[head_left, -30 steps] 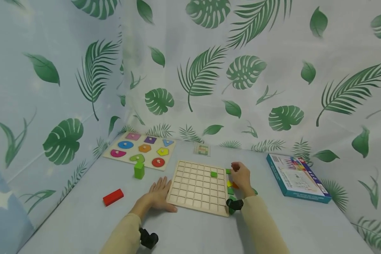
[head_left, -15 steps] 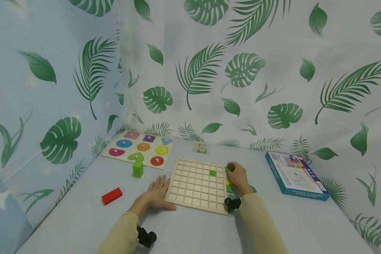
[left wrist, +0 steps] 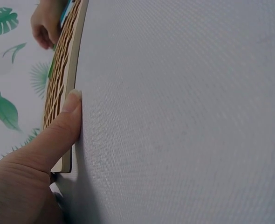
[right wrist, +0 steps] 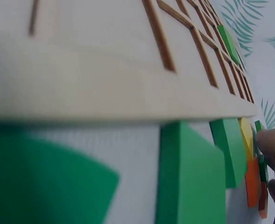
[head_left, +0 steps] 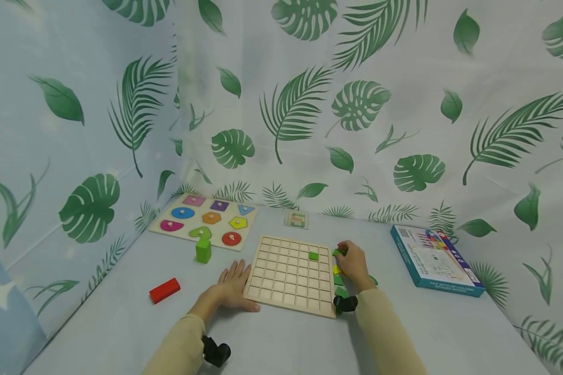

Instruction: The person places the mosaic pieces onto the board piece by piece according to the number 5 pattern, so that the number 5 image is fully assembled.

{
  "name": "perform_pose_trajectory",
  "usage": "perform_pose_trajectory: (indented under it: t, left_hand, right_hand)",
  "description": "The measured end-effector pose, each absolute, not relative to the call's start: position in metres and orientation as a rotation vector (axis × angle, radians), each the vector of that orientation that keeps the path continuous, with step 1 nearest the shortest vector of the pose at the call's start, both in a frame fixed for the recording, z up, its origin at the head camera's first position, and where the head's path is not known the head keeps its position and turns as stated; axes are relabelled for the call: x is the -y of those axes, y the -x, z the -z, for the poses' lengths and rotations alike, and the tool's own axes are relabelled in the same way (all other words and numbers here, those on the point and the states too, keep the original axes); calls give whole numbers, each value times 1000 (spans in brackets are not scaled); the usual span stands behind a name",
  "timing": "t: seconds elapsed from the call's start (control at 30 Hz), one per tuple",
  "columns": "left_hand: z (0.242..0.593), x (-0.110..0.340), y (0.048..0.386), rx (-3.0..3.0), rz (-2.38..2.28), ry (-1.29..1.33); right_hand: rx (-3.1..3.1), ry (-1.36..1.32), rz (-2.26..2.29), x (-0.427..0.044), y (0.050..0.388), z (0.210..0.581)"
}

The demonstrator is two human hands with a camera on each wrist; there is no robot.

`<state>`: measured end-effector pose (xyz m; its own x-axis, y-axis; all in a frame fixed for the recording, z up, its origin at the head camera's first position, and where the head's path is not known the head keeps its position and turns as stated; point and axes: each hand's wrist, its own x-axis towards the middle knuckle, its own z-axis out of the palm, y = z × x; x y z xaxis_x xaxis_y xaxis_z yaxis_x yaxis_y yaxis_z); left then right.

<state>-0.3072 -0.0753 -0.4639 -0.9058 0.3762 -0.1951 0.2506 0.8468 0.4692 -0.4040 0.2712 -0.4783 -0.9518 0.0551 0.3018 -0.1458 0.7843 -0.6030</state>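
Note:
A wooden grid board lies in the middle of the table, one small green square tile in one of its cells. My left hand rests spread beside the board's left side. Its thumb lies straight against the board's edge in the left wrist view. At the board's right edge, my right hand pinches a green tile between thumb and fingers. Beside that hand lie loose green pieces, a yellow piece and an orange piece, partly hidden by the hand.
Behind the left hand stands a green block, with a red block nearer. A shape puzzle board lies at the back left. A small pattern card is at the back, and a blue-edged box at the right.
My right hand has lowered slightly and its fingers have closed on the green tile at the board's right edge. The left hand stays where it was. The head view has shifted a little.

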Motion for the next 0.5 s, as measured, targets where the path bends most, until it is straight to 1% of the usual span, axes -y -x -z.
perform_pose_trajectory:
  t: [0.27, 0.5]
  left_hand:
    - [462, 76, 305, -2716, -673, -446]
    - [476, 77, 313, -2746, -703, -489]
  right_hand:
    - [2664, -98, -967, -271, 403, 475]
    - [2661, -206, -1025, -268, 401, 469]
